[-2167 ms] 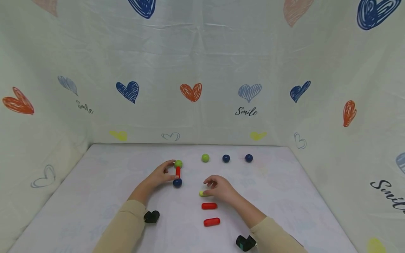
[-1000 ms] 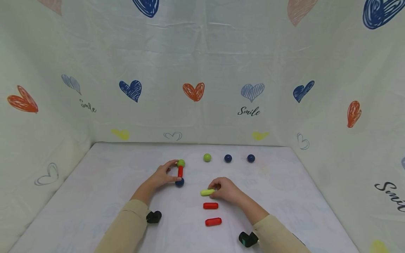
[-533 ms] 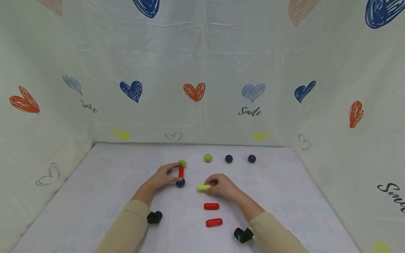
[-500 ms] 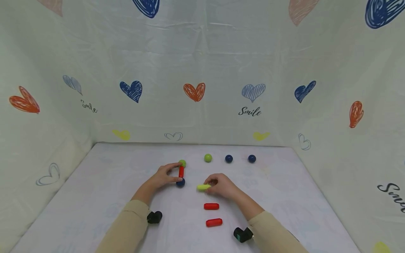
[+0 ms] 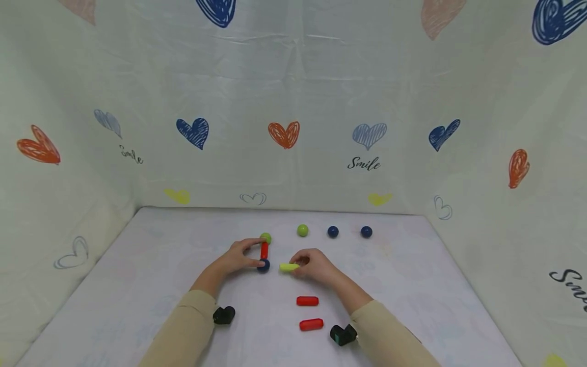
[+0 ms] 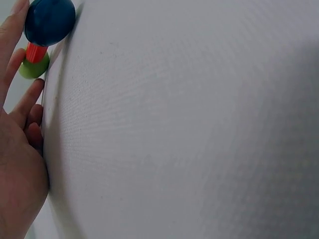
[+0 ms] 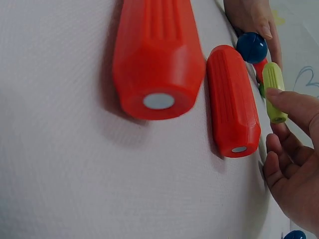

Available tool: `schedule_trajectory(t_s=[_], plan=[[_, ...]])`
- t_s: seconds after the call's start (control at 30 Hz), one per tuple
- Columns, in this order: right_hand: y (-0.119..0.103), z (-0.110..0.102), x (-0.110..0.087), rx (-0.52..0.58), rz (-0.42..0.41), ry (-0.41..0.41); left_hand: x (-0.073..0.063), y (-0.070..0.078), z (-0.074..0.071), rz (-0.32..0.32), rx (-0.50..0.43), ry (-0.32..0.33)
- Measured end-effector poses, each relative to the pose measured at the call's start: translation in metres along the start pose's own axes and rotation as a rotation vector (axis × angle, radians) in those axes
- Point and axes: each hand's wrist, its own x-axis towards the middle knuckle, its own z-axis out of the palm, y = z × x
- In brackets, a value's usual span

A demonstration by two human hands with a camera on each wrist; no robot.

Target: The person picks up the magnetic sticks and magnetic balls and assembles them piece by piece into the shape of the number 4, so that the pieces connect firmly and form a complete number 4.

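My left hand (image 5: 235, 259) spans a joined piece, its thumb on a dark blue ball (image 5: 263, 266) and its fingertips at a green ball (image 5: 266, 237). Between these balls runs a red magnetic rod (image 5: 264, 250). In the left wrist view the blue ball (image 6: 50, 22) is nearest the camera, the green one (image 6: 34, 67) beyond. My right hand (image 5: 317, 266) pinches a yellow-green magnetic rod (image 5: 287, 267) by its right end, its other end pointing left, a short gap from the blue ball. The right wrist view shows thumb and finger around this rod (image 7: 272, 74).
Two red rods with pale end discs, a farther one (image 5: 307, 301) and a nearer one (image 5: 311, 324), lie in front of my right hand. Along the back stand a loose green ball (image 5: 302, 230) and two blue balls, a left one (image 5: 332, 232) and a right one (image 5: 366, 232).
My right hand has taken the yellow-green rod from beside the red rods and moved it left and away from me, close to the blue ball. My left hand has stayed at the joined piece.
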Motion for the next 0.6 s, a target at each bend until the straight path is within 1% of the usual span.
schedule_trajectory(t_s=[0.23, 0.4, 0.6], plan=[[-0.003, 0.004, 0.007, 0.013, -0.031, 0.001, 0.001, 0.000, 0.001, 0.023, 0.017, -0.004], [-0.006, 0.009, 0.012, 0.000, -0.045, -0.004, 0.000, -0.001, 0.000, 0.044, 0.021, -0.008], [-0.008, 0.012, 0.016, -0.013, -0.051, 0.000, 0.002, -0.003, 0.001, 0.031, 0.021, -0.007]])
